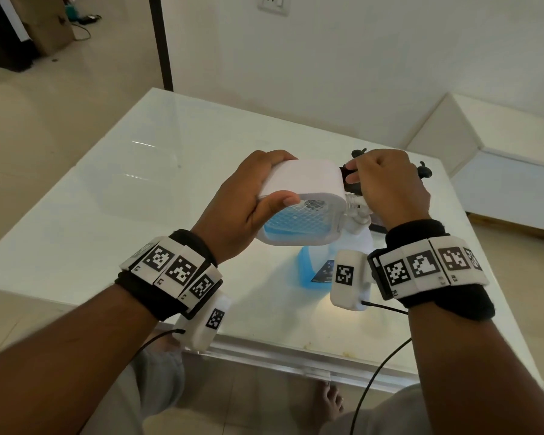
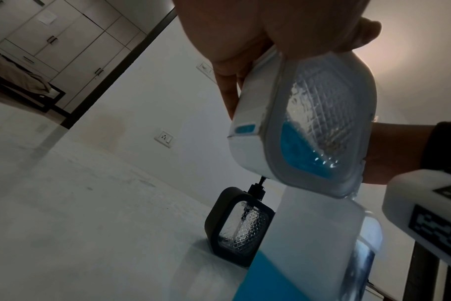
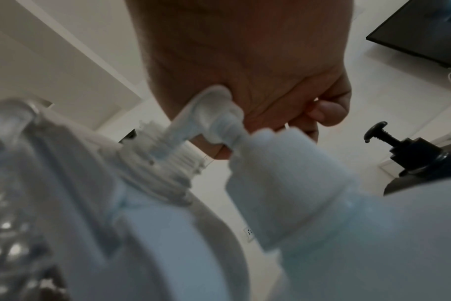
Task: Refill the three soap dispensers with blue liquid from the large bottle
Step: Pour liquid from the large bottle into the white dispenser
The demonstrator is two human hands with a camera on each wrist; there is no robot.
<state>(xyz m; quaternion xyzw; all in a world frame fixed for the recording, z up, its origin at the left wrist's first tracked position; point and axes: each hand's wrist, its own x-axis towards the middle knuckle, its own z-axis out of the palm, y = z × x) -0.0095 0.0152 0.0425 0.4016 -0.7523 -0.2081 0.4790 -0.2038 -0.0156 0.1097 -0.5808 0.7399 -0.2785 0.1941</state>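
your left hand (image 1: 242, 199) is wrapped round the white dispenser (image 1: 302, 196), thumb on the near face and fingers curled over the far side, holding it tipped on its side in the air so that its long axis runs left to right and its open threaded neck (image 3: 165, 163) points toward your right hand (image 1: 390, 186). blue liquid lies pooled in the low corner of its clear window, covering only part of it, so i judge this one is not yet full. the large bottle (image 1: 314, 265) stands on the white table (image 1: 139, 183) directly below the dispenser and your right wrist, about half full of blue. its white pump nozzle (image 3: 193, 122) reaches from under your right palm into the dispenser's neck, and that joint is what the next press turns on: spout inside mouth, mouth just left of your right hand's fingers. your right hand sits on the pump head with fingers curled; it also seems to pinch a black piece, likely the dispenser's own pump top, though i cannot tell for sure. keep the neck up against the spout or the liquid will run down the bottle. a black dispenser (image 2: 238, 228) stands just behind the bottle, its window clear of blue, and another black pump head (image 3: 389, 138) shows to your right.
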